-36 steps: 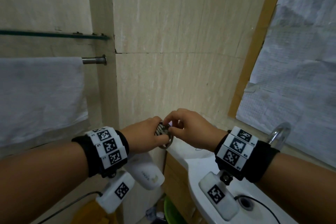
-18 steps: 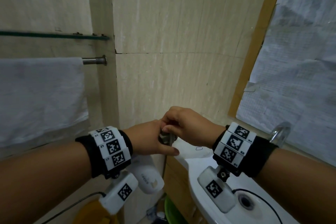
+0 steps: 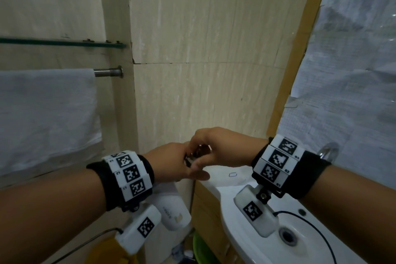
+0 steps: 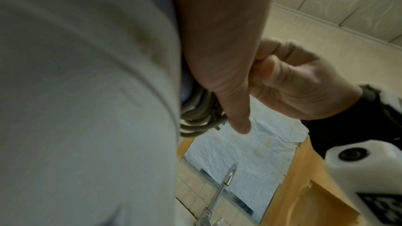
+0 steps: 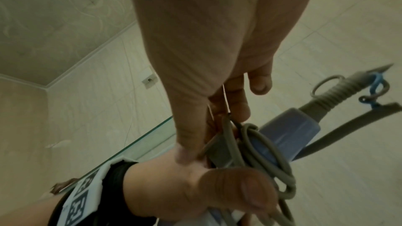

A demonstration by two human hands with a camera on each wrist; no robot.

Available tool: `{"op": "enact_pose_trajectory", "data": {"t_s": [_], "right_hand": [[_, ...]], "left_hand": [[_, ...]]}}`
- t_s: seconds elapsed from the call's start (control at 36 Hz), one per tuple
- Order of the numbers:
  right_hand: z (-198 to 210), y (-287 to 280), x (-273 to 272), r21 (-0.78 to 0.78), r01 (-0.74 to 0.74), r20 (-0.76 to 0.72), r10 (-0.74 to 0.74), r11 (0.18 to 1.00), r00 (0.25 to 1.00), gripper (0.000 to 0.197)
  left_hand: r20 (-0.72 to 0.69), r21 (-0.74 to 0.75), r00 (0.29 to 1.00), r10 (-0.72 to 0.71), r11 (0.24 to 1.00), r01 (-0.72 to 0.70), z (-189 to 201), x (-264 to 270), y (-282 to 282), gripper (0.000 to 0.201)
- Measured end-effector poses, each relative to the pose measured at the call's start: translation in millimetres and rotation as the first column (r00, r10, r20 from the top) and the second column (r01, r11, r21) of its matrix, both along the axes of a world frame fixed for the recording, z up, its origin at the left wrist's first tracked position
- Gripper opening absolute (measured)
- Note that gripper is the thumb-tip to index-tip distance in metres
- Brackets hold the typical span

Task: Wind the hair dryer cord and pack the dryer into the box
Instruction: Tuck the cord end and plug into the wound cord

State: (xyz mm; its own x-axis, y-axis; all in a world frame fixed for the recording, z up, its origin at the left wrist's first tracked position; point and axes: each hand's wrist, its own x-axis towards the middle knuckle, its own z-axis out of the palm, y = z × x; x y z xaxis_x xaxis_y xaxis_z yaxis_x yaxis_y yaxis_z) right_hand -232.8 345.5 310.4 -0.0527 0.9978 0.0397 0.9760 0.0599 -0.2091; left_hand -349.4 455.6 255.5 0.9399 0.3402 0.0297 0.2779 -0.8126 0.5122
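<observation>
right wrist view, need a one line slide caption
Both hands tuck gray cord loops around the blue hair dryer handle.

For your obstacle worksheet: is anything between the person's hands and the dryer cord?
Nothing visible. The left hand grips the dryer handle with the cord coiled round it; the right hand pinches the cord.

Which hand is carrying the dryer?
The left hand: the white dryer hangs below its grip. The right hand only pinches the cord at the coil.
</observation>
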Motion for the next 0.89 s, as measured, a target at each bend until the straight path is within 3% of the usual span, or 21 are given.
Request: {"op": "enact_pose_trajectory", "data": {"t_s": [0.11, 0.17, 0.33, 0.56, 0.67, 0.75, 0.83, 0.89], "right_hand": [[-4, 3, -2, -0.015, -0.011, 0.175, 0.013, 1.000, 0.984, 0.039], [-6, 2, -4, -0.014, -0.014, 0.210, 0.017, 1.000, 0.978, 0.035], [-2, 0, -8, 0.087, -0.023, 0.003, 0.023, 0.996, 1.000, 0.028], [6, 1, -17, 0.280, -0.068, -0.127, 0.107, 0.958, 0.986, 0.024], [8, 1, -19, 0.341, -0.024, -0.187, 0.092, 0.940, 0.978, 0.023], [9, 4, -15, 0.359, 0.160, -0.406, -0.001, 0.920, 0.914, 0.016], [10, 8, -15, 0.320, 0.305, -0.647, -0.028, 0.897, 0.762, 0.010], [10, 11, -17, 0.301, 0.336, -0.710, -0.026, 0.892, 0.704, 0.011]], "left_hand": [[0.006, 0.010, 1.000, 0.015, 1.000, -0.015, 0, 0, 2, 0.034], [0.008, 0.016, 1.000, 0.005, 1.000, -0.005, -1, 1, 1, 0.027], [0.024, 0.038, 0.997, -0.068, 0.997, 0.067, 2, 2, -2, 0.020], [0.141, -0.007, 0.983, -0.116, 0.993, 0.119, -1, 4, 1, 0.015], [0.148, -0.006, 0.985, -0.091, 0.996, 0.093, -2, 5, 2, 0.032], [0.108, 0.034, 0.994, -0.034, 0.999, 0.031, -1, 8, 6, 0.019], [0.105, 0.129, 0.994, -0.035, 0.991, 0.022, 10, 7, 3, 0.026], [0.077, 0.202, 0.995, -0.065, 0.978, 0.048, 15, 7, 1, 0.022]]}}
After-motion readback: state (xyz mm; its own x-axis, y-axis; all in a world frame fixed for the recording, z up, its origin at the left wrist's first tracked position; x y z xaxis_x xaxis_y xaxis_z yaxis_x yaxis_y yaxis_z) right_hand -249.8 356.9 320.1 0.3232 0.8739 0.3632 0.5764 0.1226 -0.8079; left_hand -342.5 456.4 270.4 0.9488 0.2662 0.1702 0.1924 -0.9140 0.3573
